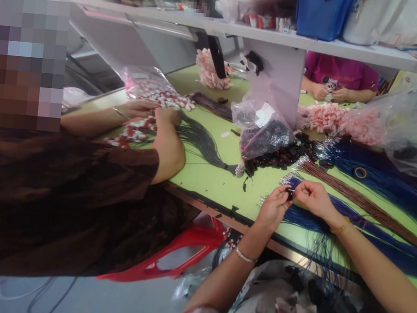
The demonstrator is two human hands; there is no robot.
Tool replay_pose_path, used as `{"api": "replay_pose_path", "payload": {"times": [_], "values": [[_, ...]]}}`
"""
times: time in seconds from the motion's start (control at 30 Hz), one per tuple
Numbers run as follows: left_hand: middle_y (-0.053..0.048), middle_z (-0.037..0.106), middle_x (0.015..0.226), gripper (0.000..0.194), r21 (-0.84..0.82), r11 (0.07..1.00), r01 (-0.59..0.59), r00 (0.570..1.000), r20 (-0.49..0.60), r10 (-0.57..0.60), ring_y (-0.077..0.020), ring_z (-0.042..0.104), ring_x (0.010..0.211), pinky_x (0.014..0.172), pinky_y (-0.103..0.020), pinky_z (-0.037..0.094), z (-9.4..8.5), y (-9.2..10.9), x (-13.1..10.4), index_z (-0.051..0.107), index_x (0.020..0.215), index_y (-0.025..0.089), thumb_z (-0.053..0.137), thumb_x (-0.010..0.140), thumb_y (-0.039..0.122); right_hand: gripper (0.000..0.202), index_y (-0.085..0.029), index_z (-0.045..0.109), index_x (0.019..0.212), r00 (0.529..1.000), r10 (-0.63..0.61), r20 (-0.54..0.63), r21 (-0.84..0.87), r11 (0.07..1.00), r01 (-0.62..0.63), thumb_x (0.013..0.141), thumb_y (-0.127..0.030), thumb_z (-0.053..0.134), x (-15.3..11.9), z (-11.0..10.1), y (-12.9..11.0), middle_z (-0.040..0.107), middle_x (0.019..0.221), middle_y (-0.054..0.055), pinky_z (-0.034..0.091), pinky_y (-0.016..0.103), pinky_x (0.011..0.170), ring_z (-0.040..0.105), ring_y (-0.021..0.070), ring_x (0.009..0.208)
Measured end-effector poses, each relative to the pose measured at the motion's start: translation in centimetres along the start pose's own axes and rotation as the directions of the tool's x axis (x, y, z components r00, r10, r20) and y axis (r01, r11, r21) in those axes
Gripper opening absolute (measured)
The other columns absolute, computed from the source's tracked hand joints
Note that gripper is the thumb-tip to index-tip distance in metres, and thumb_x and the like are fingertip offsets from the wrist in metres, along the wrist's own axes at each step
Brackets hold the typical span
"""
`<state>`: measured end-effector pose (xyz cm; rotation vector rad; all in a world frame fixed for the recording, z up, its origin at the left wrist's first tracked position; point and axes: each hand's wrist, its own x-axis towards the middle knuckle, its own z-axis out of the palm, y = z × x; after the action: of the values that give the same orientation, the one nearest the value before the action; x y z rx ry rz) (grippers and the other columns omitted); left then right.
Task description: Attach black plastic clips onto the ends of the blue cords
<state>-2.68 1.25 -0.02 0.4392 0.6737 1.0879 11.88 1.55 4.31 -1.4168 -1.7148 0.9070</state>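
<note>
Above the front edge of the green table, my left hand pinches a small black plastic connector housing. Close beside it, my right hand has its fingers closed on a thin wire with a pale tip, held against the housing; the fingers hide most of it. Beneath both hands lies a bundle of blue wires with silvery ends, some hanging over the edge. A bundle of brown wires runs off to the right. Behind my hands is a pile of black housings, partly under a clear plastic bag.
At left, a co-worker's arms reach over grey wires and red-and-white connectors. Across the table, another person's hands work behind pale pink connectors. A tape roll lies at right. A shelf spans above; a red stool stands below.
</note>
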Motion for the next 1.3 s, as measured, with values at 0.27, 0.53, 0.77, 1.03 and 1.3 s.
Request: {"api": "replay_pose_path", "payload": {"times": [0.27,0.53,0.77,1.03,1.3], "values": [[-0.002,0.058,0.081,0.021,0.006,1.0,-0.004,1.0,0.03,0.004,-0.0093,0.053,0.07,0.069,-0.023,0.042,-0.1,0.0,0.1,0.064,0.091,0.015,0.068,0.07,0.016,0.013,-0.018,0.053,0.06,0.999,0.005,-0.045,-0.145,0.989,-0.012,0.071,-0.022,0.053,-1.4,0.6,0.8,0.048,0.051,-0.005,0.029,0.02,0.047,0.036,0.0073,0.046],[-0.002,0.059,0.083,0.022,0.008,1.0,0.003,0.999,0.035,-0.003,-0.0098,0.054,0.073,0.069,-0.022,0.043,-0.2,-0.1,-0.1,0.064,0.091,0.015,0.068,0.07,0.015,0.018,-0.018,0.051,0.06,0.999,0.036,-0.038,-0.172,0.984,-0.042,0.076,-0.027,0.049,-1.6,0.8,1.0,0.047,0.049,-0.005,0.029,0.02,0.047,0.037,0.0083,0.045],[-0.002,0.058,0.083,0.023,0.011,1.0,0.008,0.999,0.031,-0.008,-0.0098,0.053,0.074,0.07,-0.022,0.044,-0.3,0.0,-0.2,0.064,0.092,0.015,0.069,0.069,0.016,0.018,-0.018,0.049,0.059,0.999,0.045,-0.022,-0.152,0.987,-0.048,0.075,-0.026,0.047,-1.6,0.9,1.0,0.047,0.05,-0.004,0.029,0.02,0.048,0.038,0.0083,0.045],[-0.002,0.059,0.085,0.027,0.035,0.999,0.002,0.999,0.042,-0.003,-0.0099,0.054,0.075,0.072,-0.023,0.043,-0.5,-0.1,-0.1,0.064,0.092,0.016,0.072,0.067,0.017,0.019,-0.018,0.049,0.058,0.998,0.056,-0.012,-0.114,0.992,-0.057,0.075,-0.027,0.046,-1.6,0.8,0.9,0.046,0.049,-0.004,0.028,0.021,0.047,0.037,0.0083,0.046],[-0.003,0.062,0.085,0.031,0.166,0.984,-0.071,0.997,0.022,0.068,-0.0107,0.056,0.076,0.073,-0.023,0.043,-0.4,-0.9,-0.3,0.063,0.092,0.016,0.076,0.064,0.022,0.02,-0.018,0.045,0.058,0.999,0.035,0.024,-0.082,0.996,-0.032,0.077,-0.025,0.046,-1.7,1.1,1.4,0.042,0.05,-0.005,0.026,0.02,0.045,0.034,0.0076,0.045]]}}
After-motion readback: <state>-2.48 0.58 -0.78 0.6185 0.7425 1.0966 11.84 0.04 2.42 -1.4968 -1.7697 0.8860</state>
